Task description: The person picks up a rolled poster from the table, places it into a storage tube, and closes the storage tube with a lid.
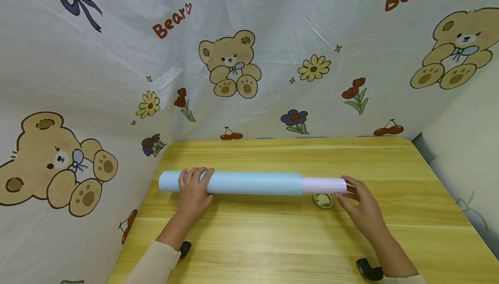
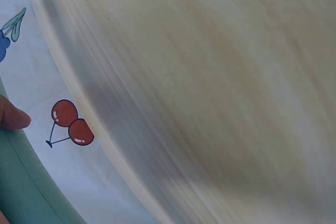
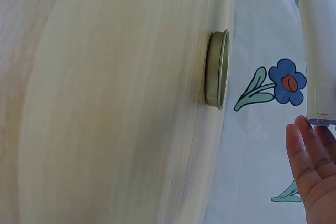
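The left hand (image 1: 193,194) lies over the top of the rolled paper (image 1: 234,183), fingers curled across the light blue tube near its left end, so the hand grips it from above. In the left wrist view one fingertip (image 2: 11,117) presses against the greenish-blue surface of the roll; the other fingers are out of frame there. The right hand (image 1: 360,208) is at the opposite end, fingers straight and held close together, their tips touching the open pink end (image 1: 324,185) of the roll; the right wrist view shows the flat fingers (image 3: 307,163) just below that pale tube end.

The roll lies lengthwise across the middle of the wooden table (image 1: 280,240), parallel to its far edge, the blue outer sheet covering most of it and the pink inner sheet sticking out at the right. A small roll of tape (image 1: 324,200) lies on the table just in front of the pink end, close to the right hand's fingers and apart from the paper. A cloth printed with bears, flowers and cherries (image 1: 249,58) hangs behind the far edge and along the left edge.
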